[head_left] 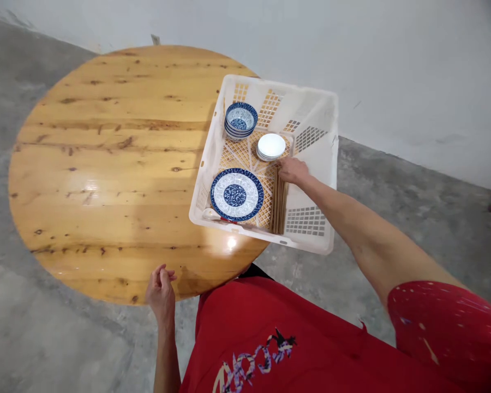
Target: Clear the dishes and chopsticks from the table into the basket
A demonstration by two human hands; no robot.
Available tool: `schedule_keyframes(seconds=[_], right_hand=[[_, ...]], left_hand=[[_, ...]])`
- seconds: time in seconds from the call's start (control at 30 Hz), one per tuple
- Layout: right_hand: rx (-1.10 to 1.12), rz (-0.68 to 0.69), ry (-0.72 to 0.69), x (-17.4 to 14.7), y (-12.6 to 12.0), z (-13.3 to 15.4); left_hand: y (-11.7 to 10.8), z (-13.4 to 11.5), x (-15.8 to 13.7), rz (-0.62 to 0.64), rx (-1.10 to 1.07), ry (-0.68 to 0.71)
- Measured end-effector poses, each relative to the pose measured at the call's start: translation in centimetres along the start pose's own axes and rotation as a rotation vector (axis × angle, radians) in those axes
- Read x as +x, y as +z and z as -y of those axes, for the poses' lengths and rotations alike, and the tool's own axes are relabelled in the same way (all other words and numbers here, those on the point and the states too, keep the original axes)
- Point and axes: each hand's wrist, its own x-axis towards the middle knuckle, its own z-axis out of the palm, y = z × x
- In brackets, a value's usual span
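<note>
A white basket (pixel 311 136) sits on the right edge of a round wooden bench (pixel 106 164). The right hand (pixel 292 170) reaches into the basket and rests on the top end of a bunch of brown chopsticks (pixel 279 204); I cannot tell if it grips them. Beside the chopsticks lies a blue and white plate (pixel 237 194). Behind it are stacked blue bowls (pixel 241 120) and small white dishes (pixel 271 146). The left hand (pixel 160 292) is loosely curled at the bench's near edge, holding nothing. The writing on the red shirt (pixel 270 338) cannot be read.
</note>
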Motion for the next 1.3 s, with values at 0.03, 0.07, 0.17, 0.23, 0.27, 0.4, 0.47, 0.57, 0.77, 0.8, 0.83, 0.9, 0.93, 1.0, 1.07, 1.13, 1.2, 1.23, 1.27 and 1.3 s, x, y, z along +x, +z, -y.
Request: schedule_keyframes(seconds=[0.03,0.07,0.17,0.23,0.27,0.4,0.47,0.57,0.77,0.8,0.83,0.9,0.93,1.0,1.07,1.13,1.2,1.23,1.27,1.3], right_hand=[[-0.011,0.0,0.017,0.2,-0.4,-0.3],[-0.023,0.002,0.033,0.4,-0.8,-0.6],[-0.053,0.027,0.044,1.2,-1.9,-1.5],[-0.067,0.051,0.032,1.6,-2.1,-1.7],[-0.073,0.065,0.024,1.8,-2.0,-1.7],[-0.09,0.117,0.003,1.9,-1.1,-1.1],[-0.094,0.12,0.008,1.7,-0.7,-0.8],[-0.097,0.081,0.03,1.4,-0.8,-0.6],[-0.09,-0.035,-0.01,-0.8,-2.0,-0.7],[-0.066,-0.06,-0.033,-1.6,-2.1,-0.6],[-0.033,-0.088,-0.055,-2.6,-2.2,-0.5],[0.057,-0.151,-0.091,-5.2,-2.5,-0.1],[0.113,-0.187,-0.101,-6.9,-2.6,0.2],[0.254,-0.29,-0.13,-10.9,-2.9,1.0],[0.426,-0.451,-0.154,-15.6,-3.0,1.8],[0.558,-0.609,-0.157,-20.3,-2.7,2.7],[0.6,-0.635,-0.146,-24.6,-1.6,3.6],[0.614,-0.613,-0.134,-26.4,-0.9,4.1],[0.639,-0.576,-0.12,-28.0,0.1,4.6],[0.681,-0.523,-0.107,-29.3,1.1,5.2]], left_hand=[[0.1,-0.1,0.1,0.003,-0.002,0.004],[0.3,-0.3,0.2,0.004,-0.007,0.012],[0.4,-0.5,0.5,0.006,-0.029,0.034],[0.4,-0.5,0.5,0.009,-0.034,0.043],[0.3,-0.4,0.5,0.009,-0.026,0.047],[0.0,0.3,0.3,0.013,0.016,0.041],[0.0,0.5,0.2,0.016,0.012,0.027],[0.0,0.6,0.1,0.02,0.001,0.023],[0.0,0.5,0.4,0.037,-0.02,0.041],[0.0,0.5,0.5,0.037,-0.021,0.048],[-0.1,0.4,0.5,0.039,-0.02,0.054],[-0.2,0.3,0.7,0.04,-0.016,0.064],[-0.2,0.2,0.7,0.036,-0.012,0.066],[-0.3,0.0,0.8,0.033,-0.007,0.077],[-0.3,-0.2,0.9,0.041,-0.014,0.102],[-0.2,-0.5,1.1,0.061,-0.027,0.13],[0.0,-0.7,1.3,0.082,-0.037,0.152],[0.2,-0.9,1.5,0.092,-0.037,0.16],[0.4,-1.0,1.6,0.102,-0.034,0.164],[0.6,-1.2,1.8,0.11,-0.03,0.169]])
